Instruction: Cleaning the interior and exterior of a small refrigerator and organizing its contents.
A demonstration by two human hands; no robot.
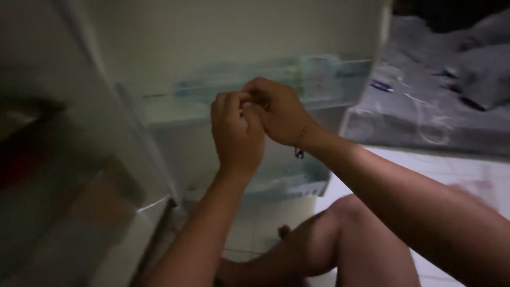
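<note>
My left hand (236,133) and my right hand (279,111) meet in front of an open white fridge door (212,32). The fingers of both are curled and pressed together at the tips, pinching something too small and blurred to make out. A thin bracelet (302,139) hangs at my right wrist. Just behind the hands runs the door's upper clear shelf (175,101), holding a pale carton (319,77). A lower clear door shelf (289,183) sits under my right wrist.
The dim fridge interior (48,175) is at the left. My bent knee (345,212) rests over the white tiled floor (441,165). A grey surface (425,101) with small scattered items lies at the right.
</note>
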